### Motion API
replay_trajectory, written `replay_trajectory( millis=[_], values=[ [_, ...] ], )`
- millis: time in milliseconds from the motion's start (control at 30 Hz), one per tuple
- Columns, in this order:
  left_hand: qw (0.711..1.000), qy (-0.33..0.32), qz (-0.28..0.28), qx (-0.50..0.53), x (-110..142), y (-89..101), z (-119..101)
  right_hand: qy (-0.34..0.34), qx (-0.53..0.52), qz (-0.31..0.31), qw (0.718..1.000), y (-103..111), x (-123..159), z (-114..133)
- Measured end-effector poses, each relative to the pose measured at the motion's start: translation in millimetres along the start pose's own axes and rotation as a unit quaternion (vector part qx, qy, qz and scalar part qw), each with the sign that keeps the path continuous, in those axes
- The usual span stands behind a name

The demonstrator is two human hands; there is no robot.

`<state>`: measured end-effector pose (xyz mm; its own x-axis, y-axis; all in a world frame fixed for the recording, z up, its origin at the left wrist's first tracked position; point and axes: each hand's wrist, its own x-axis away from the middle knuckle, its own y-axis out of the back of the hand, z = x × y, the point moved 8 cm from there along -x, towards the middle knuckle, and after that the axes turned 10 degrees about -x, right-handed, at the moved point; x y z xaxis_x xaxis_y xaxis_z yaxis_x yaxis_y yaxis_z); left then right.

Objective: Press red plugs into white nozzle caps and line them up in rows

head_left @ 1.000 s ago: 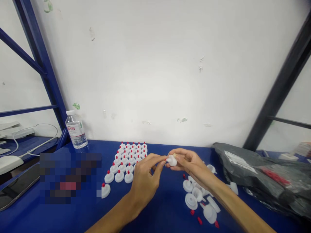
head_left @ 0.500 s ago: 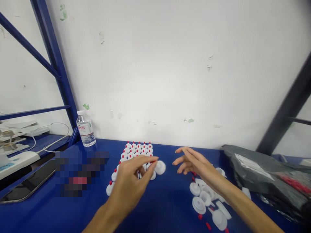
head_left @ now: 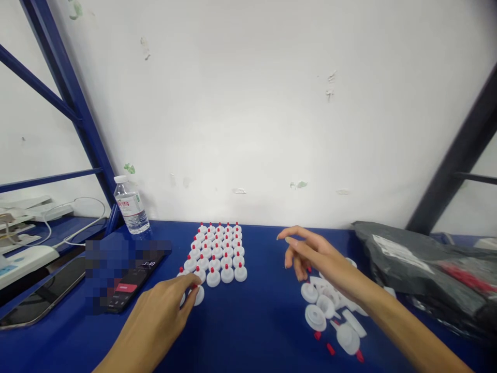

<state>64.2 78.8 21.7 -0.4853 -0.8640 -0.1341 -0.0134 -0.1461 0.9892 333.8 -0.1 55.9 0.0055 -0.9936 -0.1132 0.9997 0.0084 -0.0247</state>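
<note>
My left hand pinches the red tip of a white nozzle cap at the near left end of the rows. Another white cap beside it is partly hidden by my fingers. Rows of upright white nozzle caps with red tips stand on the blue table. My right hand hovers with fingers apart and bent, holding nothing. Below and beside its wrist lies a loose pile of white nozzle caps, with small red tips scattered at the near side.
A water bottle stands at the back left. Two phones lie on the left, one dark phone near a white power strip. A grey plastic bag sits at the right. Behind the table rises a white wall.
My left hand has moved left and nearer with the cap, from over the rows' right side to their near left end. My right hand stays near the pile, its fingers slightly more bent.
</note>
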Motion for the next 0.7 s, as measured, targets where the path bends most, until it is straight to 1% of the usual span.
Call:
replay_trajectory(
  millis=[100,200,233,300,367,400,433,467,533,600,633,667,700],
  values=[
    [1.000,0.002,0.004,-0.017,-4,-12.9,5,0.003,0.004,0.001,1.000,2,-1,-1],
    [0.999,-0.014,-0.028,-0.016,-6,-17.0,7,0.010,0.010,-0.001,1.000,3,0,3],
    [0.999,-0.017,-0.044,-0.014,-5,-14.7,6,0.012,0.016,-0.002,1.000,4,0,4],
    [0.996,-0.014,-0.083,-0.010,-3,-4.3,2,0.015,0.043,-0.004,0.999,7,0,5],
    [0.993,-0.014,-0.119,0.003,1,10.8,-9,0.024,0.096,-0.012,0.995,13,-1,5],
    [0.991,-0.021,-0.134,0.016,3,18.7,-18,0.035,0.139,-0.024,0.989,19,-2,5],
    [0.988,-0.038,-0.144,0.034,5,25.6,-30,0.047,0.192,-0.041,0.979,25,-2,5],
    [0.986,-0.064,-0.143,0.055,6,30.8,-45,0.059,0.255,-0.066,0.963,33,-3,4],
    [0.979,-0.130,-0.128,0.092,7,36.7,-80,0.071,0.396,-0.114,0.908,50,-4,3],
    [0.970,-0.195,-0.098,0.109,3,36.3,-117,0.069,0.507,-0.133,0.849,62,-6,-1],
    [0.965,-0.221,-0.086,0.114,-1,34.5,-133,0.061,0.546,-0.130,0.826,67,-8,-5],
    [0.961,-0.239,-0.077,0.113,-8,31.7,-148,0.047,0.572,-0.131,0.808,73,-9,-9],
    [0.957,-0.261,-0.067,0.106,-16,27.2,-163,0.031,0.588,-0.132,0.798,79,-10,-13]
  ],
)
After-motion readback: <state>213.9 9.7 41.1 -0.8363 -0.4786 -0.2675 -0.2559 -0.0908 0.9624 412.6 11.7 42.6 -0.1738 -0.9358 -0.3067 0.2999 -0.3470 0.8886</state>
